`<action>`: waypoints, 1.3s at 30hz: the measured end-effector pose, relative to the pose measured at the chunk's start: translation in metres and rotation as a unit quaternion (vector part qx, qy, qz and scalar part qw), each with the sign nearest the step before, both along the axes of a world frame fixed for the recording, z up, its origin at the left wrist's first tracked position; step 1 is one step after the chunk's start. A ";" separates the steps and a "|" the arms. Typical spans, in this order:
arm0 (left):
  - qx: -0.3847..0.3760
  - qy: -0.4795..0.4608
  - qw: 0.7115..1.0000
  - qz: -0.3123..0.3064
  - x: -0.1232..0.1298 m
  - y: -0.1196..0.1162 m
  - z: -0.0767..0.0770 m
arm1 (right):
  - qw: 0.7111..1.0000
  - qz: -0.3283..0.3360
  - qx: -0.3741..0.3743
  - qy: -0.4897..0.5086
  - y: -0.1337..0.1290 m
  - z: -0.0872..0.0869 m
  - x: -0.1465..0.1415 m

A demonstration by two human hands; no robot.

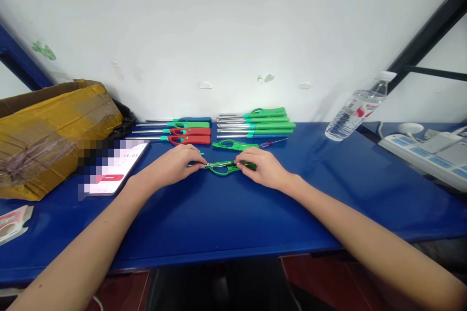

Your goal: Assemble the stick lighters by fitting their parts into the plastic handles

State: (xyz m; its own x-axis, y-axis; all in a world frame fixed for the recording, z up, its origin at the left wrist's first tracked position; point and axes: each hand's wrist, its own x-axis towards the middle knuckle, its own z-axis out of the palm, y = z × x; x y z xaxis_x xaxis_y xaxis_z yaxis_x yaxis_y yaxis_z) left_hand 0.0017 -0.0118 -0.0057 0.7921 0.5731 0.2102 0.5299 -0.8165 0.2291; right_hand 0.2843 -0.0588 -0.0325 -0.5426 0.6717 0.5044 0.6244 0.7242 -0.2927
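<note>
A blue surface point(204, 223) ran along a white wall point(219, 29). Near its middle, a green lighter casing point(233, 169) stretched sideways: the left hand point(181, 163) pinched its left end, the right hand point(265, 168) its right. Just behind lay a second green casing point(239, 146) and a small screwdriver point(267, 144); farther back, lighters point(273, 126) lay in two groups.

Workshop, perhaps, blue bench point(200, 223), rows of lighters point(270, 126)

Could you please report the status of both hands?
Left hand at left end of green handle, right hand over its right portion. Handle partly covered. Second handle, screwdriver just beyond, not blocking.
</note>
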 end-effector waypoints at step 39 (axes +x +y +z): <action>0.008 0.008 0.999 0.033 0.005 -0.004 -0.002 | 1.000 -0.005 -0.008 0.005 -0.001 0.002 0.000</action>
State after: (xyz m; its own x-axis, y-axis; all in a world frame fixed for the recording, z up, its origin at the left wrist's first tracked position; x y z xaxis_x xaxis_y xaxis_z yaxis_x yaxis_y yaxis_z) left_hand 0.0069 -0.0153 -0.0077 0.7554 0.6218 0.2067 0.5871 -0.7824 0.2079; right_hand 0.2839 -0.0598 -0.0302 -0.5302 0.6849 0.4998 0.6285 0.7132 -0.3105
